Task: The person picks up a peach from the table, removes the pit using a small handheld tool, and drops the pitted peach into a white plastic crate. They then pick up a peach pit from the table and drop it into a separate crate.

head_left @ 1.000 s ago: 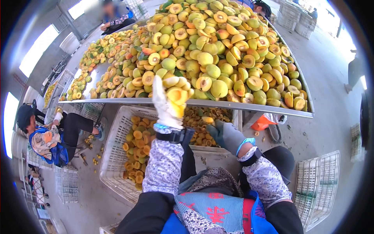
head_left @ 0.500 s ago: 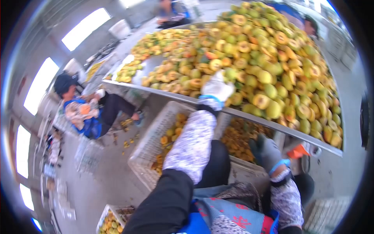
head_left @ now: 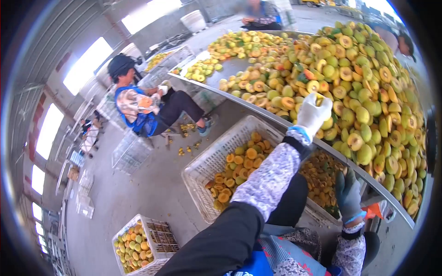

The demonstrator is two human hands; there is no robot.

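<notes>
My left hand (head_left: pixel 314 112), in a white glove, is at the near edge of the metal table (head_left: pixel 226 70), its fingers closed on a yellow-green fruit piece (head_left: pixel 319 98). Around it lies a large heap of halved and whole fruit (head_left: pixel 363 99). Below the table rim, my right hand (head_left: pixel 349 195), in a grey glove with dark fingertips, is upright with its fingers bent together; what they hold is too small to make out. It is beside a crate of darker fruit pieces (head_left: pixel 322 177).
A white crate (head_left: pixel 195 177) holds fruit halves beside my left forearm. Another fruit crate (head_left: pixel 154 230) stands on the floor at lower left. A seated person (head_left: pixel 138 103) is at left, others behind the table. An orange object (head_left: pixel 373 210) is under the table's right side.
The view has shifted, so the table and crates appear farther right and lower. My left hand is now pinching a fruit piece near the heap's edge. My right hand remains below the rim.
</notes>
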